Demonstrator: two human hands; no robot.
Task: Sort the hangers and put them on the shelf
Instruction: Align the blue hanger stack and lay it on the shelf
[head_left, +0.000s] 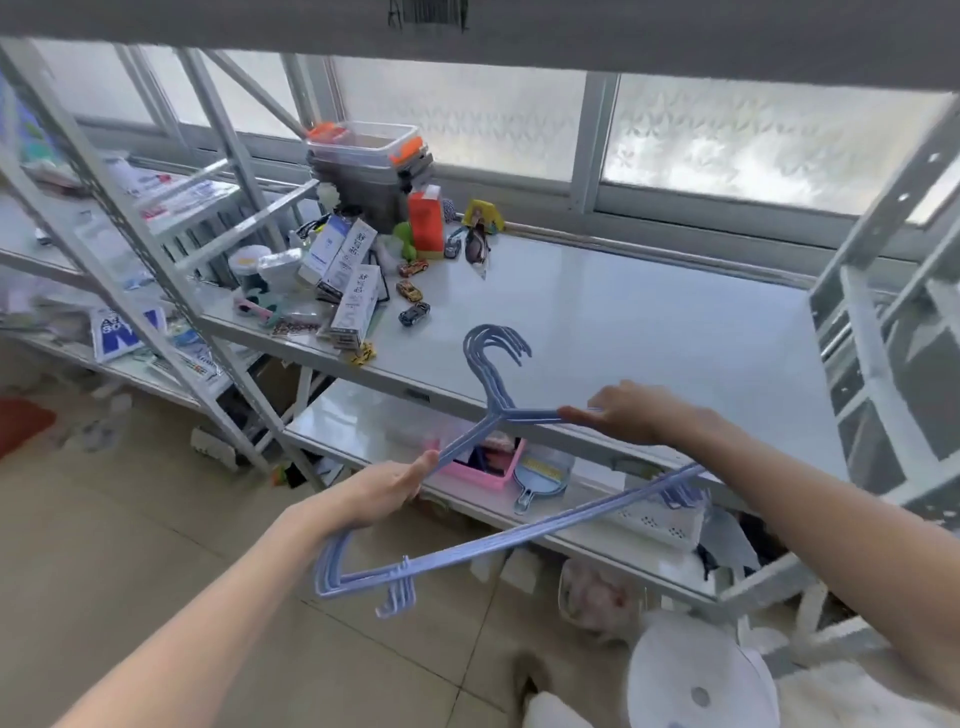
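The hangers (498, 410), a stack of thin blue ones pressed together, were held in the air over the front edge of the white shelf (649, 322), their hooks pointing up toward twelve o'clock above the shelf surface. The left hand (387, 493) gripped the left shoulder arm of the stack at about eight o'clock from the hooks, fingers curled around the bars. The right hand (631, 413) closed on the right shoulder arm at about three o'clock from the neck, thumb and fingers pinching the bars, though how tightly could not be made out through the blur. The bottom bars ran diagonally from the lower left end, by the left wrist, up to the right end under the right forearm. At ten o'clock on the shelf lay a clutter of small boxes (345, 270), with three toy cars (414, 314) just beside them and an orange carton (426, 221) farther back near stacked grey bins (369, 171). On the lower shelf, below the hangers, sat a pink tray (493, 467) with a blue hand mirror (537, 480) just to its right at three o'clock.
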